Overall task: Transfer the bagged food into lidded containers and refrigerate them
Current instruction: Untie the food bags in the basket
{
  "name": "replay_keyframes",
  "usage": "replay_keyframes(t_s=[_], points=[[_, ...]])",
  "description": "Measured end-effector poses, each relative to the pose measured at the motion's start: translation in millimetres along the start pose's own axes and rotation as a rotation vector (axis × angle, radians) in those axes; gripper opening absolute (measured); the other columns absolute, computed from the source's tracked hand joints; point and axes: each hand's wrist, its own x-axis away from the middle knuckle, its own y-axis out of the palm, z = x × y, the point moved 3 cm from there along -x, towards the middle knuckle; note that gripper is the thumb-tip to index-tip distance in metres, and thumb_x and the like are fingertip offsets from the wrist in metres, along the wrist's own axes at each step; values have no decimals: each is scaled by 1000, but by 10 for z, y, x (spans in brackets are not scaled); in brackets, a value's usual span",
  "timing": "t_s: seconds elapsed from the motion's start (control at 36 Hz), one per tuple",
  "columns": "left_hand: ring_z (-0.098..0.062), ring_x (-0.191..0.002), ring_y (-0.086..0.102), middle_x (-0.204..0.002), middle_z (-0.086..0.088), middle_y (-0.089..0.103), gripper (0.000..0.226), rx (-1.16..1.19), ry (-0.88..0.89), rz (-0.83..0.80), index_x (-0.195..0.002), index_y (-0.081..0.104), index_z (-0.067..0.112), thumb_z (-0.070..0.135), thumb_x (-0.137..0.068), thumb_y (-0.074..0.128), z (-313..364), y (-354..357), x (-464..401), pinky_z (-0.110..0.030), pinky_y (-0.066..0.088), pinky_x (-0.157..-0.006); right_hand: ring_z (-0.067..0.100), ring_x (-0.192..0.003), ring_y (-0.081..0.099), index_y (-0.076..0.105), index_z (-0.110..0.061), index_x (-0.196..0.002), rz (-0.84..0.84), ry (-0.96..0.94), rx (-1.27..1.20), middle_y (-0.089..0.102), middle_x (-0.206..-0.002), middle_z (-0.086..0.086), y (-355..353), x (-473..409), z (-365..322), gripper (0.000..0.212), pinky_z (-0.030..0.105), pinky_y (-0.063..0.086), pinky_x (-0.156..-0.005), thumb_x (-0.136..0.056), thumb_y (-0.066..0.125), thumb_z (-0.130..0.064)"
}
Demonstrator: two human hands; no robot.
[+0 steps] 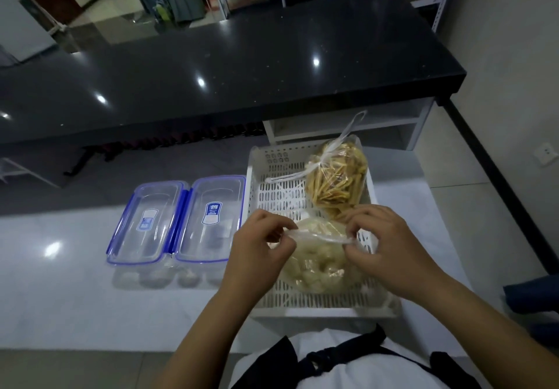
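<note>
Near the front of the white basket, a bag of pale food is shown with its twisted neck pinched between the curled fingers of the left hand and right hand. The knot is best loosened gently, with the bag kept low over the basket so nothing is spilled. A second bag of yellow strips lies farther back. Two lidded containers are set just left, closed. What the pale food is cannot be told through the plastic; no refrigerator can be identified.
</note>
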Motion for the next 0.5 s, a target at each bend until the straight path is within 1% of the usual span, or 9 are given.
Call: replay_keyframes(t_s=[0.06,0.08,0.14,0.19,0.25,0.31,0.36,0.42,0.5], points=[[-4,-78,63,-86,5,63,28,39,-76,52,-76,70,23,-4,-81,70,-47,-21,38,-13,50,-73,2,-105,54,59,-28,-73,24,40,-118,63,-100,-18,-25,52,32,27,17,41,-89,-78,76,-9],[-4,-78,64,-86,4,64,29,60,-114,72,-73,68,23,-5,-82,69,-75,-31,59,-14,51,-73,4,-105,56,58,-25,-70,46,51,-162,64,-97,-15,-39,81,51,27,17,42,-87,-79,75,-7],[-9,-78,66,-85,-1,67,30,173,-209,107,-71,69,19,-8,-82,66,-140,-56,89,-23,56,-76,9,-100,61,59,-21,-69,86,98,-272,65,-93,-10,-77,134,92,25,19,45,-84,-83,74,-7],[-16,-81,69,-85,-8,70,29,349,-319,133,-70,70,16,-9,-82,64,-192,-82,111,-33,57,-79,9,-97,64,65,-20,-72,124,143,-351,67,-93,-11,-125,166,137,19,16,47,-83,-86,73,-10],[-16,-80,70,-86,-11,72,26,460,-377,142,-74,71,14,-7,-85,62,-211,-118,119,-35,59,-80,6,-96,65,71,-21,-81,137,178,-376,69,-95,-13,-180,193,171,11,12,47,-82,-87,72,-12],[-17,-78,72,-86,-11,73,27,523,-381,138,-79,74,16,-4,-90,60,-201,-156,113,-32,61,-81,3,-96,65,73,-23,-88,120,190,-385,70,-97,-16,-244,225,199,11,10,47,-82,-88,71,-13],[-20,-79,73,-86,-11,75,29,557,-367,131,-81,77,19,-1,-94,59,-173,-199,103,-29,61,-80,4,-98,66,75,-24,-91,112,191,-386,72,-100,-15,-314,261,220,15,12,49,-83,-90,67,-12],[-21,-79,73,-87,-10,76,30,572,-343,134,-83,78,21,0,-94,60,-149,-244,96,-26,60,-77,6,-98,67,77,-22,-93,150,190,-403,73,-100,-11,-394,291,226,20,15,51,-84,-91,64,-6],[-22,-81,74,-88,-8,77,27,542,-293,157,-88,79,23,3,-94,62,-123,-325,98,-23,59,-75,5,-94,68,77,-22,-90,232,166,-451,74,-97,-9,-511,312,185,27,9,50,-81,-92,62,0]])
